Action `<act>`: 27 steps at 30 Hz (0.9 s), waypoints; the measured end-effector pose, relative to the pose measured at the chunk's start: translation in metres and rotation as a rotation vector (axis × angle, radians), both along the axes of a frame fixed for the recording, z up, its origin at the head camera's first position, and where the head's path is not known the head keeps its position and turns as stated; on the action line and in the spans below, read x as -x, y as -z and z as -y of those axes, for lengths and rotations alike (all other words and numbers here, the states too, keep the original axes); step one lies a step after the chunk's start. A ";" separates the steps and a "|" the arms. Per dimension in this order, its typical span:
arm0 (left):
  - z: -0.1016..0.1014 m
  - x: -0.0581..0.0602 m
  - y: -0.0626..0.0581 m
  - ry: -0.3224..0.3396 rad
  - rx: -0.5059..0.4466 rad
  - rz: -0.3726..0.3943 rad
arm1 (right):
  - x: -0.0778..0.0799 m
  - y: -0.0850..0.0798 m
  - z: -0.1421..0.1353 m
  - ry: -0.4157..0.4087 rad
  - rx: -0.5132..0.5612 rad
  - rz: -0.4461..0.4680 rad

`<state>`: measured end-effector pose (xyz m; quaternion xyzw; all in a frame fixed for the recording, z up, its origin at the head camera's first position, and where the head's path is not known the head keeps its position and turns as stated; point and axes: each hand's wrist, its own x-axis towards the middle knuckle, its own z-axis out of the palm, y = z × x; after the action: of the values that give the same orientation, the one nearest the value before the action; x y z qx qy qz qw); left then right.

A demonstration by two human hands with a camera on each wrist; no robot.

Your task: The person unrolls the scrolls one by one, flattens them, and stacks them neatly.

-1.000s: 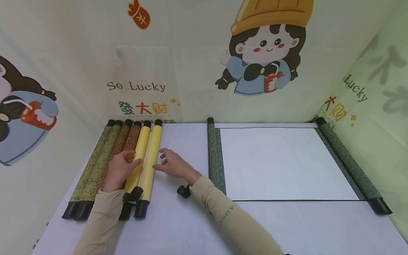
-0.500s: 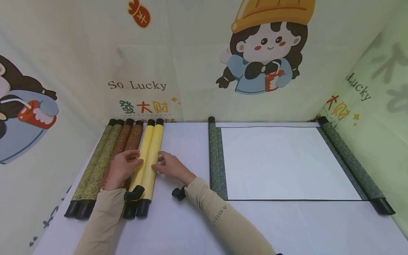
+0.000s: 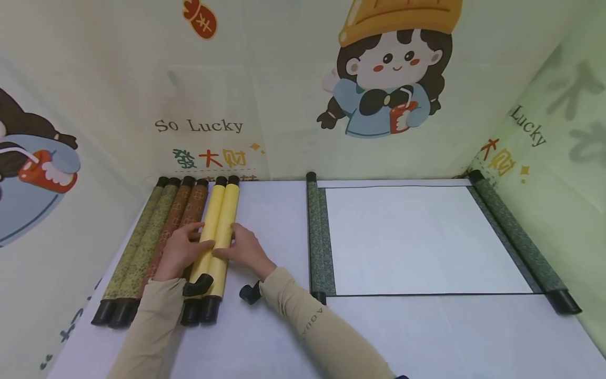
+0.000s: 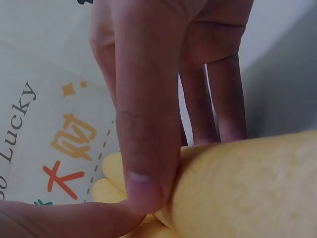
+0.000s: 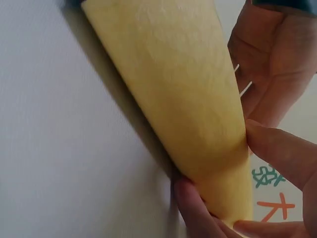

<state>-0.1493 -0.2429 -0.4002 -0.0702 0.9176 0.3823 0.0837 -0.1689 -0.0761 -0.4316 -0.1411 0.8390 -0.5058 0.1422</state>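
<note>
Two rolled yellow scrolls with black end knobs lie side by side, touching: the left yellow scroll point(image 3: 214, 208) and the right yellow scroll point(image 3: 229, 205). My left hand point(image 3: 177, 251) spans the left one, thumb over its top and fingers at its left side. My right hand point(image 3: 246, 250) pinches the right one, thumb on top and fingers along its right side. Both thumb tips nearly meet in the left wrist view, above the yellow roll point(image 4: 252, 188). In the right wrist view, my right fingers point(image 5: 195, 208) curl at the yellow roll's point(image 5: 183, 99) edge.
Left of the yellow pair lie two brown patterned scrolls point(image 3: 176, 210), partly under my left hand, and two green-gold scrolls point(image 3: 137, 252). On the right, an unrolled scroll with blank white paper point(image 3: 402, 242) and dark green rollers point(image 3: 516, 239) covers the white table point(image 3: 426, 342).
The gap between the two yellow scrolls has closed as the left one shifted right. My right hand has moved left, and its thumb now lies across the right scroll.
</note>
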 end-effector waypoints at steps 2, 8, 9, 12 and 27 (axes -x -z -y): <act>-0.001 0.001 -0.001 -0.015 -0.018 0.003 | -0.001 -0.002 0.000 0.006 -0.010 -0.009; -0.006 0.001 -0.005 -0.042 -0.050 0.028 | -0.001 -0.009 -0.008 -0.024 -0.043 -0.040; -0.006 0.001 -0.006 -0.047 -0.052 0.032 | -0.001 -0.010 -0.009 -0.027 -0.038 -0.039; -0.009 0.001 -0.007 -0.066 -0.062 0.038 | -0.001 -0.011 -0.012 -0.033 -0.011 -0.022; -0.028 -0.006 -0.016 -0.112 -0.233 0.019 | -0.004 -0.024 -0.036 -0.053 0.050 0.002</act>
<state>-0.1438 -0.2153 -0.3837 -0.1149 0.8607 0.4897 0.0785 -0.1651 -0.0404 -0.4071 -0.1661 0.8221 -0.5228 0.1526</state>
